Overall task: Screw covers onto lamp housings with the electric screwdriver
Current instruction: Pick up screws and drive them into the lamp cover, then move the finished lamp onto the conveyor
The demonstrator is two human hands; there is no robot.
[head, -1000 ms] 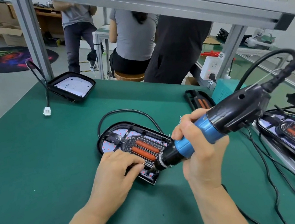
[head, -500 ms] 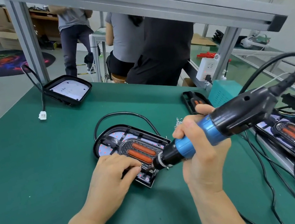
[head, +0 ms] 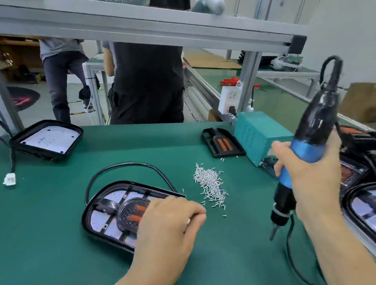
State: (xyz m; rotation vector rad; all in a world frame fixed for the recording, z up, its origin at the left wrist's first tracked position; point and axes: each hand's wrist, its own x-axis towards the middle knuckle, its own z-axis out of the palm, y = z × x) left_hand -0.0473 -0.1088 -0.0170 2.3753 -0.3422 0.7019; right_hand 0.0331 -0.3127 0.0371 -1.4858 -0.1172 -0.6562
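My right hand point(head: 312, 170) is gripping the screwdriver point(head: 307, 143), a black and blue barrel slanting from upper right down to its bit at lower centre-right, clear of the green table point(head: 38, 256). My left hand point(head: 168, 223), fingertips pinched together, is lying over the oval black housing point(head: 109, 214), whose long axis runs upper left to lower right. A heap of small silver screws point(head: 209, 183) is lying between the two.

two bare forearms reach in from below, left hand point(head: 168, 223) and right hand point(head: 312, 170) ungloved, no sleeves, rings or watch visible.
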